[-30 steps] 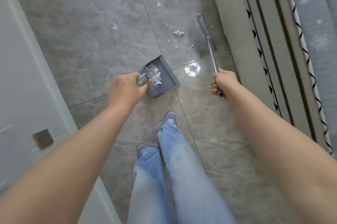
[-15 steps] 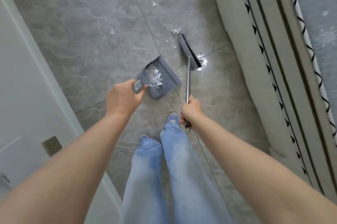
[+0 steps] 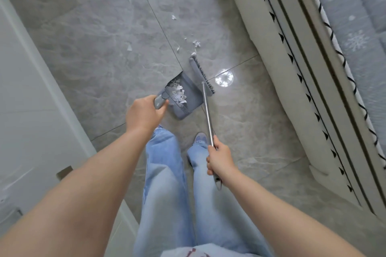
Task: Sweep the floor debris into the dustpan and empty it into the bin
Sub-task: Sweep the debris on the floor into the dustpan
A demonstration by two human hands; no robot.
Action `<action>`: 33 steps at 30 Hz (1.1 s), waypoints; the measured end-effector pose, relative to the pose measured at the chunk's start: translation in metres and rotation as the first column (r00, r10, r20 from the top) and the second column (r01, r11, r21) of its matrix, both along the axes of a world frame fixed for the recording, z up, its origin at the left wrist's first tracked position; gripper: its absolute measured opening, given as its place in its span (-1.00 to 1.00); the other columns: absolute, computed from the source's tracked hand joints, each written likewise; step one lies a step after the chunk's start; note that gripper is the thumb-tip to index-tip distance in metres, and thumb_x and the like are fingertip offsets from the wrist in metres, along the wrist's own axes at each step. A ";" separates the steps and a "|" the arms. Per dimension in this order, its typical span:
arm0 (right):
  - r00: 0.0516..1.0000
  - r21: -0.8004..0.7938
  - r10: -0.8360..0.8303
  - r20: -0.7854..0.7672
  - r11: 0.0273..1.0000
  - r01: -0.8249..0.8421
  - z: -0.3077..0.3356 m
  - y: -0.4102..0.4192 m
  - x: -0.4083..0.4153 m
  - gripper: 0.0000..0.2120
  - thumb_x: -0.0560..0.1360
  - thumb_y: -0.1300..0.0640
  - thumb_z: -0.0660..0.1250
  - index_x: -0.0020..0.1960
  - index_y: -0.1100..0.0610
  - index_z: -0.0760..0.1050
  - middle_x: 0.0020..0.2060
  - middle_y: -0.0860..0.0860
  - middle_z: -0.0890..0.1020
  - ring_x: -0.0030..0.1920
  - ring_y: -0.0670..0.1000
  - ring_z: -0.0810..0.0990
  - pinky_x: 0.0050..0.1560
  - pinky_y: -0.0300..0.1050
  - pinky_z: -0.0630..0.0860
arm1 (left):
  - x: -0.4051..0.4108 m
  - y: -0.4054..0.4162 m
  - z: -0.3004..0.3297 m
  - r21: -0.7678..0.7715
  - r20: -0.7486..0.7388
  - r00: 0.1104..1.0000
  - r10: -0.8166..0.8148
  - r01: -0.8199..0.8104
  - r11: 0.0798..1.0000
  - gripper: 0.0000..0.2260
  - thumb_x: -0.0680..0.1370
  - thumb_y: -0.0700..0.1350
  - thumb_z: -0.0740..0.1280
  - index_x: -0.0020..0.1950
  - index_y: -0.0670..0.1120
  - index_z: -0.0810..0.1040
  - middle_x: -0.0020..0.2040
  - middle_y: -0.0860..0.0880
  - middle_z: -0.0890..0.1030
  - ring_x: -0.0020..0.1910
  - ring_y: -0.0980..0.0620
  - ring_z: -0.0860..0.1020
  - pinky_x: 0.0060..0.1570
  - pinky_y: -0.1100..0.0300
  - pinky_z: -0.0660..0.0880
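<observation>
Grey marble floor tiles (image 3: 87, 51), mid-sweep beside the dustpan.

Left hand (image 3: 144, 113) curls round the dustpan (image 3: 183, 97) handle; right hand (image 3: 220, 160) grips the broom (image 3: 201, 73) shaft, which runs up and away to its head at the dustpan's open right edge. Loose paper scraps (image 3: 196, 43) lie just beyond the dustpan, past the broom head, nearer the right hand's side.

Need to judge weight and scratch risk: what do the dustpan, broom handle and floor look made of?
Dustpan: likely plastic, matte grey with moulded comb teeth.
Broom handle: probably metal, a thin silvery tube with a bright sheen.
Floor: seemingly polished stone-look tile, grey veining, straight joints, and a mirrored lamp glare.
</observation>
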State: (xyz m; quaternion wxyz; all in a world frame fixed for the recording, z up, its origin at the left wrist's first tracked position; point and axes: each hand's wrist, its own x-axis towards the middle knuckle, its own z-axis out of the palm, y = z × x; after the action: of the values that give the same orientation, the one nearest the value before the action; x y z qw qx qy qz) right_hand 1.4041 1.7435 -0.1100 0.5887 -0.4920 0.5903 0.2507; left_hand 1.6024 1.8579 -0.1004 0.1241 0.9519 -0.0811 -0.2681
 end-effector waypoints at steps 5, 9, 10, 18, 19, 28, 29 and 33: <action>0.998 0.005 0.028 -0.052 1.000 -0.028 -0.009 0.012 0.037 -0.43 0.56 0.26 0.05 0.53 -0.08 0.20 -0.40 0.02 0.35 -0.53 0.02 0.31 -0.55 -0.21 0.36 | 0.008 0.010 -0.006 0.018 -0.050 0.998 -0.049 0.050 0.999 -0.66 0.52 0.22 0.30 -0.14 -0.05 0.58 -0.21 -0.09 0.61 -0.16 -0.17 0.57 -0.28 0.14 0.37; 0.998 0.118 0.003 -0.065 0.993 0.005 0.003 0.053 0.038 -0.52 0.58 0.24 0.06 0.43 -0.11 0.31 -0.45 0.01 0.31 -0.57 -0.02 0.27 -0.58 -0.25 0.27 | 0.018 0.014 -0.005 -0.017 -0.015 0.998 -0.061 0.060 0.998 -0.66 0.53 0.20 0.30 -0.18 -0.06 0.54 -0.28 -0.05 0.55 -0.26 -0.12 0.50 -0.32 0.15 0.33; 0.996 0.153 -0.058 -0.066 0.986 0.067 0.010 0.063 0.032 -0.56 0.59 0.23 0.06 0.37 -0.16 0.33 -0.49 0.00 0.29 -0.60 -0.05 0.24 -0.59 -0.28 0.24 | 0.021 0.019 -0.004 -0.025 -0.013 0.998 -0.064 0.063 0.998 -0.66 0.53 0.20 0.30 -0.20 -0.07 0.53 -0.30 -0.04 0.53 -0.28 -0.12 0.49 -0.34 0.15 0.32; 0.980 0.045 -0.197 0.027 0.980 0.196 0.031 0.046 0.070 -0.51 0.63 0.24 0.09 0.50 -0.11 0.27 -0.48 0.01 0.22 -0.61 -0.06 0.15 -0.61 -0.32 0.20 | 0.079 0.081 0.006 -0.052 0.061 0.997 0.037 -0.033 0.998 -0.62 0.53 0.18 0.32 -0.34 -0.05 0.39 -0.37 -0.09 0.48 -0.27 -0.20 0.50 -0.32 0.12 0.24; 0.981 0.011 -0.192 0.026 0.981 0.192 0.026 0.035 0.088 -0.51 0.63 0.24 0.09 0.50 -0.10 0.27 -0.47 0.02 0.22 -0.60 -0.06 0.16 -0.61 -0.32 0.20 | 0.088 0.086 0.006 -0.057 0.066 0.997 0.050 -0.047 0.997 -0.63 0.53 0.18 0.32 -0.30 -0.07 0.44 -0.34 -0.13 0.53 -0.24 -0.21 0.52 -0.32 0.11 0.24; 0.992 -0.205 -0.120 -0.045 0.973 0.108 -0.027 -0.051 0.245 -0.56 0.57 0.28 0.06 0.39 0.03 0.38 -0.40 0.05 0.34 -0.48 -0.03 0.25 -0.56 -0.30 0.25 | 0.159 0.112 -0.025 -0.110 0.030 0.997 0.071 -0.067 0.992 -0.57 0.50 0.24 0.30 -0.34 -0.08 0.42 -0.40 -0.07 0.49 -0.29 -0.19 0.51 -0.33 0.11 0.32; 0.991 -0.206 -0.112 -0.072 0.974 0.095 -0.033 -0.056 0.256 -0.57 0.57 0.29 0.06 0.37 0.01 0.38 -0.41 0.05 0.34 -0.48 -0.03 0.25 -0.55 -0.28 0.24 | 0.164 0.111 -0.027 -0.120 0.035 0.997 0.068 -0.064 0.991 -0.57 0.50 0.24 0.30 -0.36 -0.07 0.40 -0.40 -0.07 0.48 -0.30 -0.19 0.50 -0.34 0.11 0.32; 0.979 -0.111 -0.007 -0.204 0.994 -0.016 -0.050 -0.028 0.277 -0.67 0.55 0.33 0.05 0.24 0.20 0.43 -0.45 0.07 0.35 -0.54 -0.02 0.26 -0.54 -0.27 0.24 | 0.168 0.106 -0.029 -0.158 0.025 0.997 0.077 -0.072 0.985 -0.61 0.50 0.20 0.31 -0.36 -0.04 0.35 -0.37 -0.11 0.51 -0.30 -0.20 0.50 -0.34 0.12 0.31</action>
State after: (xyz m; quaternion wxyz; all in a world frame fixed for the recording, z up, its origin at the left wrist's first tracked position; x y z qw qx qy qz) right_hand 1.6807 1.7157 -0.1602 0.4960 -0.4974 0.6595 0.2676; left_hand 1.7701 1.9641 -0.1298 0.2075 0.9455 -0.0682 -0.2413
